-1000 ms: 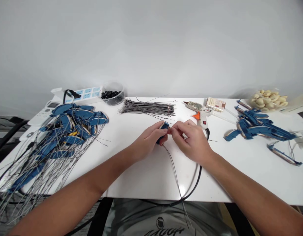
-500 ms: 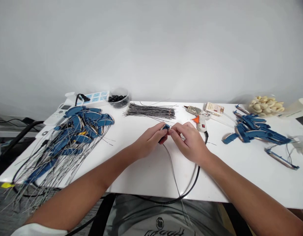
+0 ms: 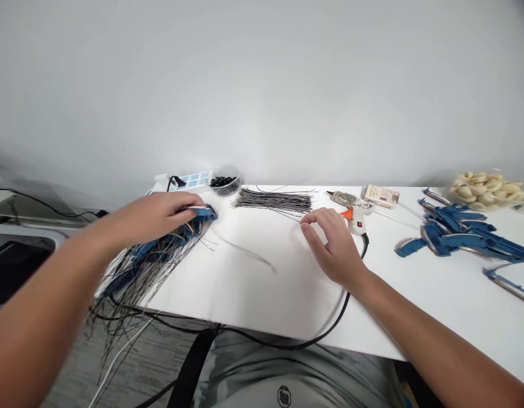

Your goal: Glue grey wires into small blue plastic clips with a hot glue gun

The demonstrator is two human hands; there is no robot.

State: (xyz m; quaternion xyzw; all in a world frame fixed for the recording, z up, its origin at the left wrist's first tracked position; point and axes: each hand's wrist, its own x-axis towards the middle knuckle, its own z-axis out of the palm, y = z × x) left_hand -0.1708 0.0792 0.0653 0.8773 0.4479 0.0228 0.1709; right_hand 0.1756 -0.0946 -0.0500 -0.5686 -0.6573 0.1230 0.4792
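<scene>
My left hand (image 3: 168, 212) is over the pile at the left, its fingers closed on a curved blue plastic piece (image 3: 205, 213) with a pale edge. Thin wires, blurred, trail from near this piece across the table to the right. Under the hand lie more blue plastic pieces (image 3: 149, 249) with many long dark wires (image 3: 138, 286) hanging over the table edge. My right hand (image 3: 332, 243) hovers at the middle of the table, fingers curled and thumb close to the forefinger, with nothing visible between them. A bundle of dark wires (image 3: 274, 200) lies just behind it.
A glue gun (image 3: 358, 214) with an orange stand and a black cord lies beside a small box (image 3: 381, 196). More blue pieces (image 3: 461, 232) and a bowl of cream-coloured pieces (image 3: 486, 190) are at right. A clear bowl of black bits (image 3: 224, 182) stands near a power strip (image 3: 194, 180).
My left hand has left my right and moved left to the pile, carrying the blue piece with its wires. My right hand has let go and stayed near the middle. The view has shifted left.
</scene>
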